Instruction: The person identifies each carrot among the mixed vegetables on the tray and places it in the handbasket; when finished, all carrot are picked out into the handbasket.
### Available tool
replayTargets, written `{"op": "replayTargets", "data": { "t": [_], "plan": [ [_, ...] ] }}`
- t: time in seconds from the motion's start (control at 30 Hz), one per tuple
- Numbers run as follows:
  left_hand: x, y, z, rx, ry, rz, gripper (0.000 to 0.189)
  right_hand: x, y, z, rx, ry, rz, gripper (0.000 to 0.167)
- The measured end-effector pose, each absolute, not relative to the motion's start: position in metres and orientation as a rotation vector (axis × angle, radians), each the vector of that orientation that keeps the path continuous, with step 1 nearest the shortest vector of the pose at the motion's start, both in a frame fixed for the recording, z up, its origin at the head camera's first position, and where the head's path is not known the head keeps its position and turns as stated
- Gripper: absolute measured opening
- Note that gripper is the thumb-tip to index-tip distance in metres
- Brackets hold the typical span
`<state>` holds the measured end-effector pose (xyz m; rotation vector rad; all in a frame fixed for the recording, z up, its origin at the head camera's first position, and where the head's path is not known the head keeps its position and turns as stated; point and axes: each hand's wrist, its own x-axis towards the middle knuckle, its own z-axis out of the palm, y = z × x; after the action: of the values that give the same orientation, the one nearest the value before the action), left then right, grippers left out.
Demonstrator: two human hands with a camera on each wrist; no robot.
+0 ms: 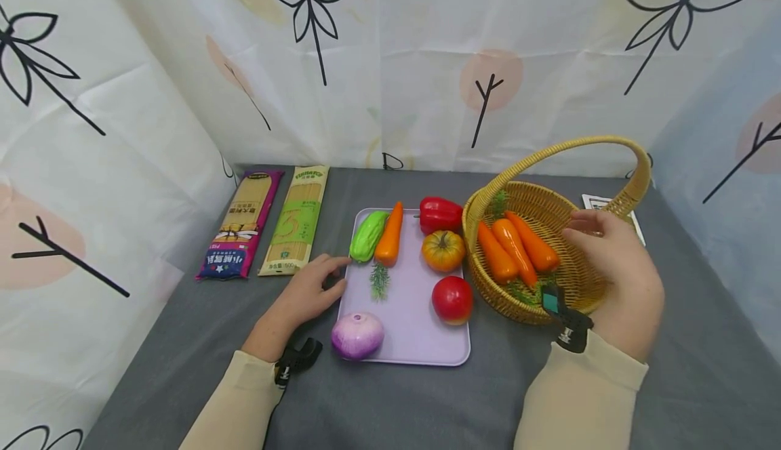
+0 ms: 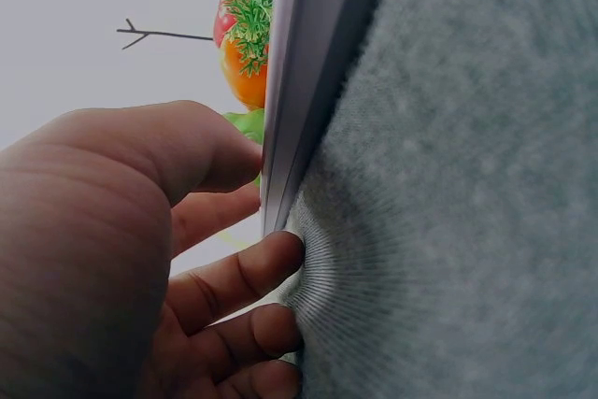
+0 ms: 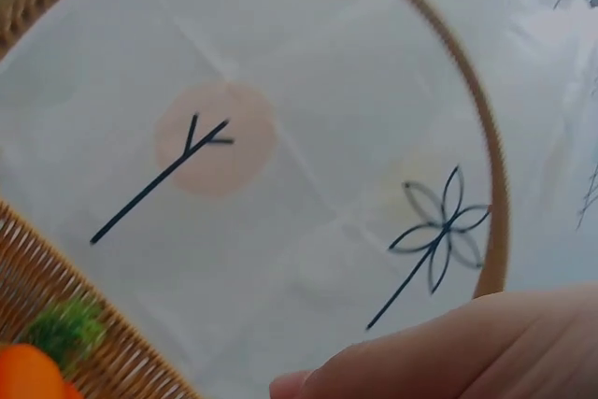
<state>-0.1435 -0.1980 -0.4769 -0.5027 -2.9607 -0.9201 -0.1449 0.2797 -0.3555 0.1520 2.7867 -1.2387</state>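
Note:
My left hand (image 1: 312, 289) rests at the left rim of a lilac tray (image 1: 403, 341), its thumb and index finger touching the edge and the other fingers loosely bent on the cloth in the left wrist view. On the tray lie a green wrinkled vegetable (image 1: 369, 236), a carrot (image 1: 390, 233), a red bell pepper (image 1: 441, 215), a small pumpkin (image 1: 443, 251), a red tomato (image 1: 452, 299) and a purple onion (image 1: 358, 335). My right hand (image 1: 619, 253), fingers loosely bent and holding nothing, hangs over the right side of a wicker basket (image 1: 512, 309) holding several carrots (image 1: 514, 247).
The basket's tall handle (image 1: 567, 144) arches above it, its right end beside my right hand. Two noodle packs, one purple (image 1: 241, 225) and one green (image 1: 295, 219), lie left of the tray. A white card (image 1: 594, 201) sits behind the basket. Patterned curtains (image 1: 415, 111) enclose the grey table.

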Motion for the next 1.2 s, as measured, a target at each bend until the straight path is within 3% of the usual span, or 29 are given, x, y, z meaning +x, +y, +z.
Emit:
{"op": "replayTargets", "data": {
  "t": [0.17,0.43,0.7,1.2],
  "plan": [
    [-0.144,-0.197,-0.476,-0.502,-2.965,-0.919,0.042,-0.129,0.271,-0.333,0.281,2.831,-1.308,0.065],
    [-0.144,-0.197,-0.477,-0.511,-2.958,-0.914,0.041,-0.113,0.249,-0.314,0.318,2.95,-1.436,0.058],
    [-0.144,-0.197,-0.479,-0.511,-2.962,-0.914,0.041,-0.104,0.225,-0.301,0.086,3.04,-1.64,0.043],
    [-0.143,-0.198,-0.477,-0.523,-2.943,-0.91,0.04,-0.113,0.169,-0.296,-0.305,3.014,-1.749,0.036]
  ]
}}
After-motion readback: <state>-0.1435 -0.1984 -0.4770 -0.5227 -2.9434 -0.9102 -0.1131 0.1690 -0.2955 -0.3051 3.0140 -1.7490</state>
